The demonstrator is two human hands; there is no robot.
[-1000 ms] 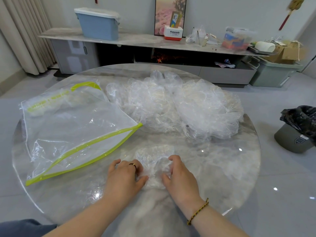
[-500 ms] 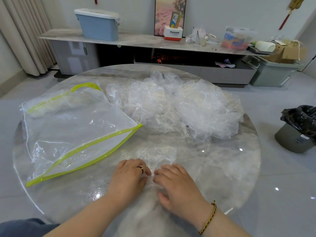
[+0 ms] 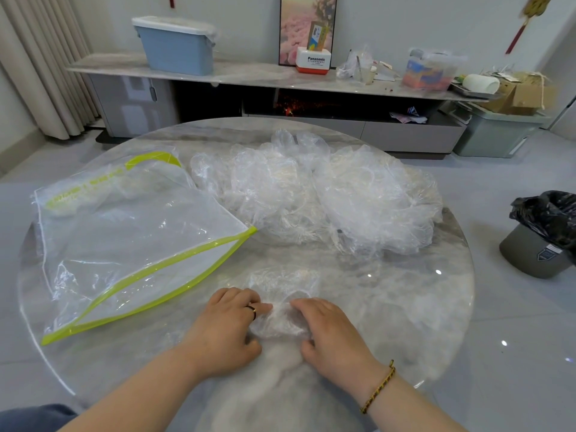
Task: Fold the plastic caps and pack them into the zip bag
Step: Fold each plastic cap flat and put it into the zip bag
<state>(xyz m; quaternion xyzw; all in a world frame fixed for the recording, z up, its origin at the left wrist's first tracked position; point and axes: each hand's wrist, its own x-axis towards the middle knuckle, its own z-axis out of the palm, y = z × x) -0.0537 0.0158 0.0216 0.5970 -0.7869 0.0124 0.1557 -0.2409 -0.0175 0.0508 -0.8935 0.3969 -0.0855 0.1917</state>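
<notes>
Left hand: the left hand point(image 3: 227, 332) lies on the near middle of the table, fingers curled over the left edge of the plastic cap and thumb tucked in below, pinching the film; a ring point(image 3: 252, 310) shows on one finger.
Right hand: the right hand point(image 3: 330, 335) sits just beside it, fingers bent over the cap's right side with the thumb under, gathering it in a grip; a braided bracelet point(image 3: 378, 388) circles the wrist.
Plastic cap: the plastic cap point(image 3: 280, 307) is bunched between the two hands, its far part spread flat on the table.
Pile of caps: a loose pile of caps point(image 3: 327, 194) heaps up across the far middle and right of the table, well apart from the hands.
Zip bag: the zip bag point(image 3: 131, 241), clear with a yellow-green edge, lies on the left; its mouth gapes toward the near side.
Table: the round marble table point(image 3: 405, 307) carries all of it.
Room: a bin point(image 3: 542, 241) lined in black stands on the floor at right; a blue box point(image 3: 176, 46) sits on the far shelf point(image 3: 249, 74).
</notes>
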